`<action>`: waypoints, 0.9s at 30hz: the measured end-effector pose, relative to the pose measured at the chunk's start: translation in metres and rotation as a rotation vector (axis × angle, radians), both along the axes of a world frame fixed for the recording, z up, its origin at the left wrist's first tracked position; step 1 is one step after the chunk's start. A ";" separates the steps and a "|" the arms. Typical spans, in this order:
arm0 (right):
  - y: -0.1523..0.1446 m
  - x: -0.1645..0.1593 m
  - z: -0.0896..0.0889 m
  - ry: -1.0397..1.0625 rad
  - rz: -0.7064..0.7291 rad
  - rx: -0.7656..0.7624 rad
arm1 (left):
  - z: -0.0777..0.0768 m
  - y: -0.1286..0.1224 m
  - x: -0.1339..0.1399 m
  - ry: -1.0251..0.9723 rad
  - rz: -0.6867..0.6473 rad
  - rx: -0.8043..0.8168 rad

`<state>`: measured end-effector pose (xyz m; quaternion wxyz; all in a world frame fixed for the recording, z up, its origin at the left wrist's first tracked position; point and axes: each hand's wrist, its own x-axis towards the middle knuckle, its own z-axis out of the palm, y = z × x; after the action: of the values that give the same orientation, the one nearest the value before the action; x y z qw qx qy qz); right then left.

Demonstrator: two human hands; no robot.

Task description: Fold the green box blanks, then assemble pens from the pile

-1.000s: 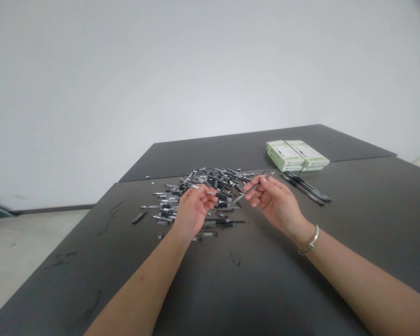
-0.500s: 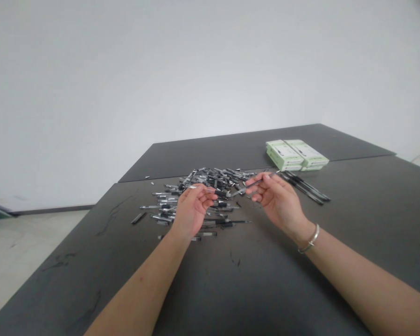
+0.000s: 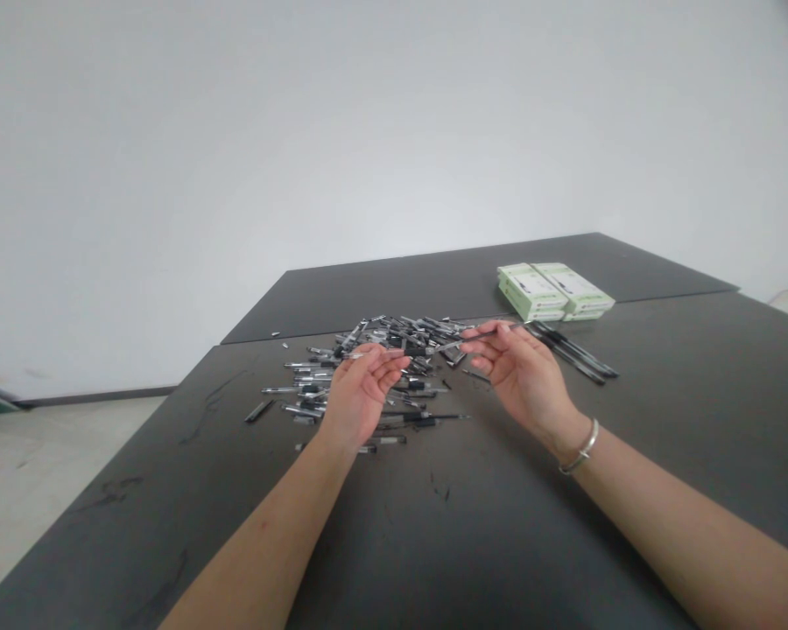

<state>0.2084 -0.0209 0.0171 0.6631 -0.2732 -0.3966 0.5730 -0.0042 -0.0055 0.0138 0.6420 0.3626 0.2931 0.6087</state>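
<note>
In the head view my left hand pinches a clear pen barrel with a black grip, held level with the grip end pointing right. Between the thumb and fingers of my right hand is a thin dark ink refill, its pale end pointing left. That end meets the open grip end of the barrel; whether it is inside, I cannot tell. Beneath and behind both hands lies a pile of pen parts, with clear barrels, black grips and caps mixed together.
Green-and-white boxes stand stacked at the back right. Several pens lie side by side in front of them. A loose dark cap lies left of the pile on the black table. A pale wall rises behind.
The refill and the barrel have come into line, with the refill's pale end now at the barrel's grip end. The grip has risen slightly; both hands have barely moved.
</note>
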 end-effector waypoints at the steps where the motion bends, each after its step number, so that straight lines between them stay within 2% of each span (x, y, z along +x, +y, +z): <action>1: 0.000 0.000 0.000 0.006 -0.001 0.002 | -0.001 0.000 0.000 0.001 -0.008 0.003; 11: -0.004 -0.008 0.000 -0.023 0.015 0.000 | -0.001 -0.007 0.008 0.080 -0.050 0.022; 14: -0.005 -0.009 -0.001 -0.048 0.073 -0.018 | -0.001 -0.007 0.008 0.116 -0.093 -0.003; 19: -0.006 -0.011 -0.005 -0.069 0.182 -0.076 | -0.005 -0.008 0.009 0.251 -0.173 -0.022; 27: -0.005 -0.012 -0.005 -0.092 0.225 -0.100 | -0.015 -0.006 0.011 0.556 -0.253 0.018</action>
<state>0.1959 -0.0262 0.0122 0.5612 -0.2857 -0.4254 0.6500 0.0066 -0.0115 -0.0008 0.6046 0.5546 0.4047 0.4040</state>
